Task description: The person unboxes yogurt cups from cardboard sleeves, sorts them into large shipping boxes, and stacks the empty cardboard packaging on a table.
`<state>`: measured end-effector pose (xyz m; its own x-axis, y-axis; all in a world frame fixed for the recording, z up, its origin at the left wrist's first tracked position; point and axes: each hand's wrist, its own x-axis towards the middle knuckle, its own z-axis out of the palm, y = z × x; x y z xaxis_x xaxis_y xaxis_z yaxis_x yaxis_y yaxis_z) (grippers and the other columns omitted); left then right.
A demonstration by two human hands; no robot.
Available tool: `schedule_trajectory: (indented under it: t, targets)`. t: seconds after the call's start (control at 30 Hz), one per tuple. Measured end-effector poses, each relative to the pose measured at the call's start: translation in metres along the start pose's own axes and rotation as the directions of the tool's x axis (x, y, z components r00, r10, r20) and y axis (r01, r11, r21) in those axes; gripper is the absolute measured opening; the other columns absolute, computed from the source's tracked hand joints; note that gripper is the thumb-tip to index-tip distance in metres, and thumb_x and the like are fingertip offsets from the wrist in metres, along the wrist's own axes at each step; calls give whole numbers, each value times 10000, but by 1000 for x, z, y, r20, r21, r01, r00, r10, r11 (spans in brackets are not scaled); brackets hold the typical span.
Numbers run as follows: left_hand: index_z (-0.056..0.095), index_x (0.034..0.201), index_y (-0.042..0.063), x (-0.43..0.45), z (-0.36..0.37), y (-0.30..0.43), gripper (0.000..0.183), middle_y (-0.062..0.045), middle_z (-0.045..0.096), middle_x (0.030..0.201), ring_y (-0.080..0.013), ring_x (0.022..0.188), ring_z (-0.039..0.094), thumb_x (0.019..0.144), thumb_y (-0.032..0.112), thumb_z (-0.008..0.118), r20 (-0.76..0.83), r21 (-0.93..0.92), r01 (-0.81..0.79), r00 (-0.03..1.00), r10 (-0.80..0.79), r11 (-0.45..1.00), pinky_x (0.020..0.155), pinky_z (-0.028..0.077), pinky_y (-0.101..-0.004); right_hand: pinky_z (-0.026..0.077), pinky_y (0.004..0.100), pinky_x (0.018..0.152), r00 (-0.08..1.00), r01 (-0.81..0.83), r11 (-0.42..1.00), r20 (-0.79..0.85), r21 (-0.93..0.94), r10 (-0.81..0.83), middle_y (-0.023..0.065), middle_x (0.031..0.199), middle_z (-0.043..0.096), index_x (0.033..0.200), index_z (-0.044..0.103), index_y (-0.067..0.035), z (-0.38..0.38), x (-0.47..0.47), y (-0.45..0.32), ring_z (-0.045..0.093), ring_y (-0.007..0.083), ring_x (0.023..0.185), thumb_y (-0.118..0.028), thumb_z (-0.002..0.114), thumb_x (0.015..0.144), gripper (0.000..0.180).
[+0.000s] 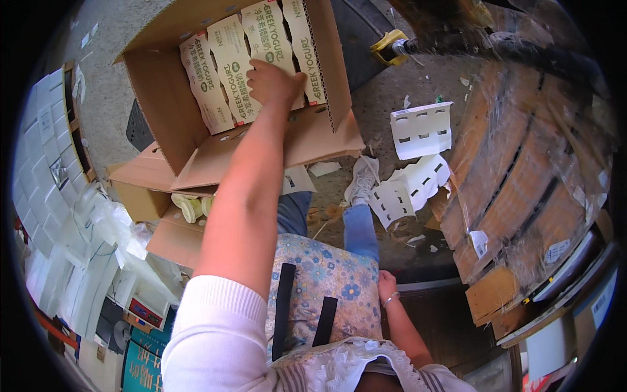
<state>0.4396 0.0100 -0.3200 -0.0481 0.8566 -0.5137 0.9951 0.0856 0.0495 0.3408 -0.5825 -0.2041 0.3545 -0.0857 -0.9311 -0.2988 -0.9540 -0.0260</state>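
My left hand (274, 84) reaches into an open corrugated cardboard box (161, 93) and spans one printed cardboard yogurt pack (269, 36). Its fingers are at the left edge and its thumb at the right edge; the fingertips are partly hidden. Similar cream-coloured packs (202, 81) stand side by side in the box. Down at my right side, my right hand (387, 284) rests against the edge of a floral fabric piece with dark straps (338, 279) that covers my lap. What its fingers do is hidden. A bracelet is on that wrist.
Below the box, small plastic cups (190, 208) lie by a cardboard flap. White cut-out cardboard sheets (422, 128) lie on the littered floor near my shoe (363, 179). Wooden pallets (509, 171) are at the right, clear plastic film (117, 225) at the left, and a yellow handle (389, 47) above.
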Motion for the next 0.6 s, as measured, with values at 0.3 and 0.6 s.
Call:
schedule_trajectory:
  t: [0.3, 0.6]
  targets:
    - [322, 1343, 10, -5, -154, -35, 722, -142, 611, 1052, -202, 875, 637, 740, 292, 602, 543, -702, 247, 793, 277, 668, 734, 529, -298, 485, 292, 723, 946, 306, 937, -55, -172, -319, 104, 863, 668, 973, 605, 34, -40, -20, -94, 626, 172, 782, -119, 514, 896, 194]
    - [466, 1212, -104, -210, -272, -173, 584, -228, 603, 1098, -270, 913, 644, 756, 259, 443, 251, -679, 599, 733, 632, -425, 844, 516, -349, 483, 354, 830, 18, 1000, 18, 39, 4, -999, 175, 1036, 624, 1027, 593, 15, -110, -208, -396, 614, 308, 950, -99, 706, 745, 325]
